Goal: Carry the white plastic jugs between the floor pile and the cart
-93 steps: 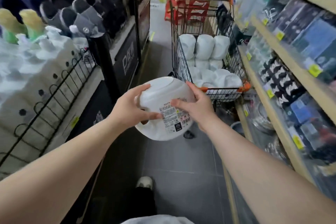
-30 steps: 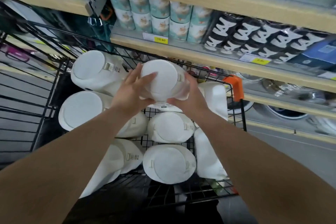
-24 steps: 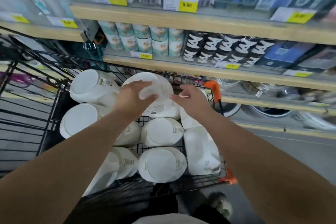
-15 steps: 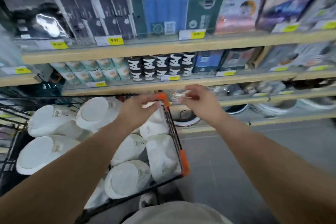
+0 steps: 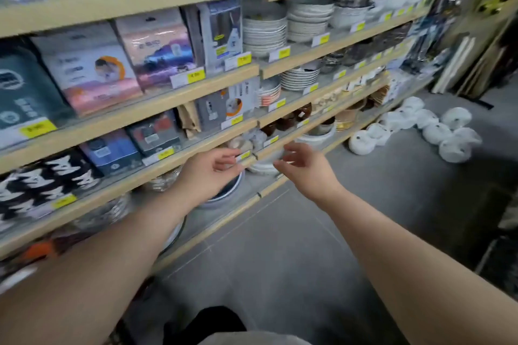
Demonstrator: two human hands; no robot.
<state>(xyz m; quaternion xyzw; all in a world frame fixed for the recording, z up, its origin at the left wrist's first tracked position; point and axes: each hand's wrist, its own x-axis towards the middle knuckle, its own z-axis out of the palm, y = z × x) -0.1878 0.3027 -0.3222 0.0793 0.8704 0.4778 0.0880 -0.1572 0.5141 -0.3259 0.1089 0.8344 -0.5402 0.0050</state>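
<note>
1. The left hand (image 5: 208,173) and right hand (image 5: 305,169) are held empty with fingers loosely curled, near the front edge of a wooden shelf (image 5: 269,150).
2. That edge's long axis runs from lower left to upper right.
3. A round dish (image 5: 224,193) beneath the left hand is partly hidden and blurred.

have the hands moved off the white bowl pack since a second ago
Yes. The left hand and right hand now hold nothing, fingers loosely curled in front of the lower wooden shelf edge; the cart is out of view.
</note>
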